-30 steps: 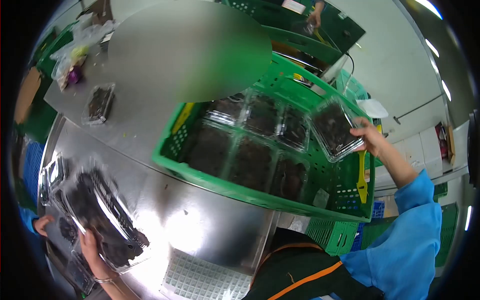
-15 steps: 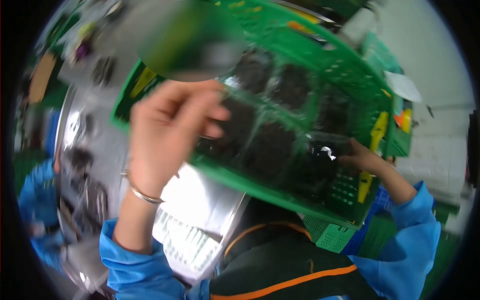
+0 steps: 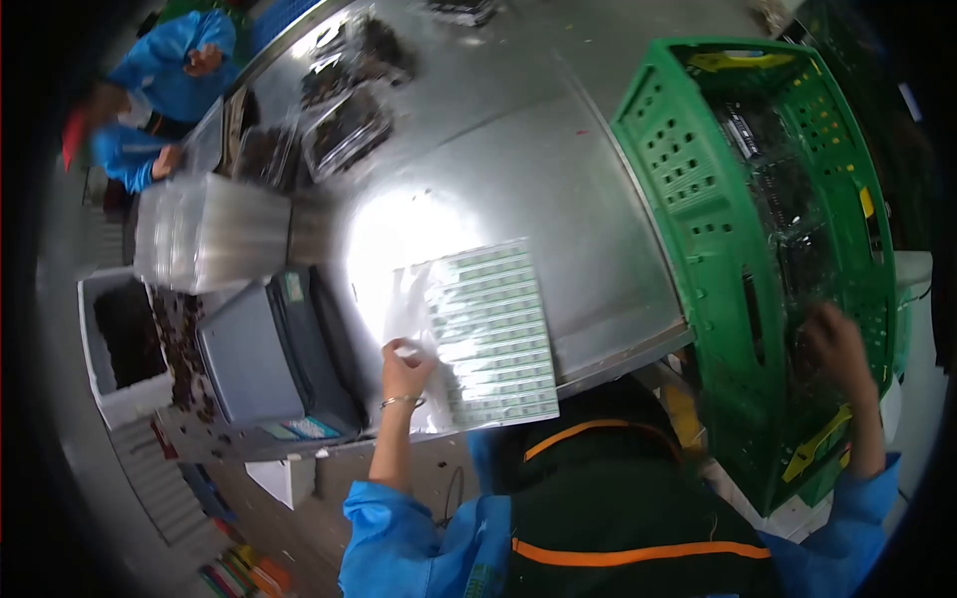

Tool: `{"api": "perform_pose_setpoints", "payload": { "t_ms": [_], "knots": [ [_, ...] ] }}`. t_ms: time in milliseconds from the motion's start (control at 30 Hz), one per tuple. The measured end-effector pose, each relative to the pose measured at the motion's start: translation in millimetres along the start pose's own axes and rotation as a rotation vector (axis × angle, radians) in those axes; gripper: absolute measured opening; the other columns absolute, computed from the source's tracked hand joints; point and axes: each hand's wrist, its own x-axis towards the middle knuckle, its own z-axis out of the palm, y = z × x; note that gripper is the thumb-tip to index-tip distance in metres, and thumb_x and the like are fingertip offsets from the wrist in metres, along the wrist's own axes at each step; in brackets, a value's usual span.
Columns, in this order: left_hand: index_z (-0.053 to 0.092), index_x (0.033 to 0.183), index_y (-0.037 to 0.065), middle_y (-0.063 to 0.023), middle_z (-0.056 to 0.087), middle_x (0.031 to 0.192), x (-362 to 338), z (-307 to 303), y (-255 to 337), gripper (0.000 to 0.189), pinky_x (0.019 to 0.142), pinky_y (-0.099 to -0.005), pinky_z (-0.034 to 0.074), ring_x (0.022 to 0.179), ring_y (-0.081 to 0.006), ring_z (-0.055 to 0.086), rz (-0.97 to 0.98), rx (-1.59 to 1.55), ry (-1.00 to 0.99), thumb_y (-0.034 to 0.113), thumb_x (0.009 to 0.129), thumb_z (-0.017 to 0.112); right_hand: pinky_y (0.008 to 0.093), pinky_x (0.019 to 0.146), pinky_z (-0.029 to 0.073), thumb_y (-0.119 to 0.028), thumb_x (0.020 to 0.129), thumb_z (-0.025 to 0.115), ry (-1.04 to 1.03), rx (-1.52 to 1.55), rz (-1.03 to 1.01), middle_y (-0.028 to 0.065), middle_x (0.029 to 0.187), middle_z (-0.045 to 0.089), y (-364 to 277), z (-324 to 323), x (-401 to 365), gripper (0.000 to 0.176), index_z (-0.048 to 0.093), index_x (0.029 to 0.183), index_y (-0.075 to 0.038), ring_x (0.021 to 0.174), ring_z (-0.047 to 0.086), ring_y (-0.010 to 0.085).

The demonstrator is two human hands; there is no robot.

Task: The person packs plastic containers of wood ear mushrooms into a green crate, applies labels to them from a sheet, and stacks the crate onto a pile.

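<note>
My left hand (image 3: 404, 374), a bangle at its wrist, is over the blank left strip of a label sheet (image 3: 493, 339) on the metal table. Thumb and fingers curl into a pinch by the rows of printed labels; whether anything small is between them is hidden. My right hand (image 3: 837, 349) reaches into the green crate (image 3: 678, 164) at the right. Its bent fingers are blurred, close to the clear packs of dark contents (image 3: 788, 194) lined up inside. I cannot make out whether they grip a pack.
A grey bin (image 3: 254, 349) and stacked clear containers (image 3: 214, 234) stand left of the sheet. Filled clear packs (image 3: 347, 130) lie farther back. A white box (image 3: 125, 334) holds dark material. Across the table is a co-worker in blue sleeves (image 3: 179, 50).
The view has swung left toward the table, putting the crate at the right. My left hand has gone from above the crate to the label sheet. My right hand remains in the crate.
</note>
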Motion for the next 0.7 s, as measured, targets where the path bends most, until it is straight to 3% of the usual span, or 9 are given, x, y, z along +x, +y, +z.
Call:
{"api": "perform_pose_setpoints", "payload": {
  "t_ms": [33,133,200,233,300,433,567,633,700],
  "knots": [
    [0.037,0.121,-0.004,-0.0185,0.058,0.089,4,1,-18,0.073,0.071,-0.0323,0.048,0.078,-0.0242,0.058,0.057,-0.030,-0.006,0.024,0.064,0.073,0.0289,0.080,0.044,0.000,0.078,0.052,0.178,0.022,-0.300,0.0124,0.093,0.061,-39,-3,10,0.029,0.053,0.107,0.003,0.088,0.058,0.0180],
    [0.038,0.121,0.000,-0.0180,0.053,0.098,-12,-8,-17,0.067,0.076,-0.0369,0.044,0.089,-0.0270,0.052,0.241,-0.113,0.183,0.021,0.066,0.071,0.0289,0.078,0.046,0.000,0.078,0.055,0.167,0.002,-0.772,0.0109,0.098,0.059,-183,-1,23,0.031,0.053,0.109,-0.001,0.090,0.058,0.0198],
    [0.038,0.124,0.003,-0.0150,0.054,0.101,-43,-24,-7,0.068,0.086,-0.0384,0.038,0.099,-0.0312,0.046,0.477,0.212,0.628,0.024,0.069,0.071,0.0329,0.075,0.046,-0.004,0.077,0.056,0.019,-0.093,-1.045,0.0136,0.095,0.058,-250,30,36,0.027,0.055,0.104,-0.002,0.089,0.057,0.0268],
    [0.037,0.126,0.004,-0.0153,0.053,0.102,-64,-27,-7,0.068,0.089,-0.0405,0.034,0.101,-0.0331,0.044,0.355,0.213,0.548,0.028,0.070,0.069,0.0346,0.077,0.045,-0.010,0.080,0.054,-0.120,-0.081,-1.099,0.0141,0.097,0.058,-276,56,48,0.024,0.055,0.102,-0.002,0.089,0.056,0.0283],
    [0.032,0.131,0.003,-0.0208,0.052,0.099,-99,-19,-25,0.073,0.092,-0.0473,0.027,0.101,-0.0349,0.043,0.127,0.304,0.373,0.040,0.075,0.060,0.0372,0.085,0.041,-0.019,0.082,0.051,-0.208,-0.092,-1.122,0.0155,0.103,0.056,-306,133,87,0.030,0.053,0.108,-0.003,0.098,0.052,0.0295],
    [0.033,0.132,0.003,-0.0129,0.059,0.077,-103,32,-51,0.076,0.089,-0.0477,0.027,0.088,-0.0317,0.050,0.104,0.383,0.424,0.041,0.073,0.063,0.0428,0.093,0.036,-0.031,0.077,0.057,0.142,-0.199,-1.141,0.0181,0.118,0.049,-312,283,172,0.042,0.053,0.108,-0.003,0.110,0.044,0.0323],
    [0.034,0.131,0.003,-0.0052,0.060,0.071,-77,53,-56,0.072,0.074,-0.0439,0.035,0.072,-0.0255,0.056,0.229,-0.089,0.324,0.028,0.072,0.066,0.0435,0.091,0.035,-0.038,0.075,0.060,-0.196,-0.128,-0.876,0.0151,0.112,0.052,-309,295,181,0.038,0.059,0.099,-0.009,0.109,0.043,0.0319],
    [0.028,0.134,0.001,-0.0125,0.060,0.087,-78,60,-49,0.078,0.079,-0.0447,0.036,0.077,-0.0298,0.056,0.132,-0.366,0.375,0.031,0.072,0.066,0.0340,0.078,0.043,-0.033,0.077,0.060,-0.488,0.019,-0.722,0.0121,0.089,0.060,-319,262,172,0.037,0.059,0.100,-0.005,0.087,0.056,0.0228],
    [0.018,0.136,-0.001,-0.0236,0.045,0.117,-83,36,-34,0.081,0.087,-0.0444,0.036,0.091,-0.0321,0.054,0.256,-0.088,0.718,0.031,0.077,0.064,0.0289,0.074,0.044,-0.025,0.077,0.062,-0.495,0.129,-0.723,0.0075,0.086,0.060,-331,219,156,0.032,0.058,0.099,-0.001,0.083,0.054,0.0143]
  ]
}}
